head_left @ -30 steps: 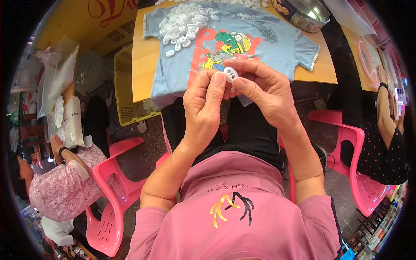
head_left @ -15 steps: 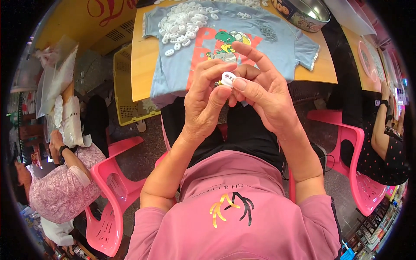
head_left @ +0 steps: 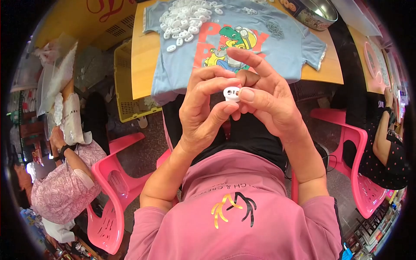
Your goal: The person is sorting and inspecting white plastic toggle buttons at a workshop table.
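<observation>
Pinched between both hands, above my lap, is a small white oval plastic piece [head_left: 231,92] with holes through its face. My left hand [head_left: 200,104] has its thumb and fingertips closed on the piece's left side. On the other side, the thumb of my right hand [head_left: 275,102] presses against its edge, while the right index finger is raised and the other fingers curl behind. Beyond the hands, a grey-blue T-shirt [head_left: 173,73] with a dinosaur print is spread over the table. On it lies a pile of similar white oval pieces [head_left: 184,21].
A small heap of thin dark bits [head_left: 274,29] rests on the shirt's right part. At the far right of the wooden table [head_left: 141,71] stands a round tin [head_left: 321,22]. Below its left edge is a yellow crate [head_left: 122,93]. Pink chairs [head_left: 110,182] and other people flank me.
Both hands have come slightly closer to my body with the white piece. It is now turned so its holes show more plainly.
</observation>
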Demonstrator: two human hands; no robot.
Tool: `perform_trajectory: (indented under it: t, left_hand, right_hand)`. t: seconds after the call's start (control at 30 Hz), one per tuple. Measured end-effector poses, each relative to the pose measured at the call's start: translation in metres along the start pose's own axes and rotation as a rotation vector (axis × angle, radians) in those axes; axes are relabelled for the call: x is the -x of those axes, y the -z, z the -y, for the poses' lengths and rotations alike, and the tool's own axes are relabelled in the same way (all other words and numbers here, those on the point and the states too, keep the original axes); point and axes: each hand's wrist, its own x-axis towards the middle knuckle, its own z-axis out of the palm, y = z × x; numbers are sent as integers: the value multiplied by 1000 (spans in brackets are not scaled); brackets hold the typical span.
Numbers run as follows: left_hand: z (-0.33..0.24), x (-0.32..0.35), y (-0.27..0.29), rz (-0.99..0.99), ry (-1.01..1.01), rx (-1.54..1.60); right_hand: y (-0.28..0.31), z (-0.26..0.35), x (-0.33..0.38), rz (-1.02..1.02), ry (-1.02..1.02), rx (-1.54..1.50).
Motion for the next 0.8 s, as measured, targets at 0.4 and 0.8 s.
perform_trajectory:
  t: [0.4, 0.8]
  left_hand:
    - [3, 2, 1, -32, -88, -285]
    - [7, 0, 2, -36, -92, -232]
  right_hand:
    - [3, -15, -4, -18, -88, -38]
    - [7, -18, -7, -12, -86, -31]
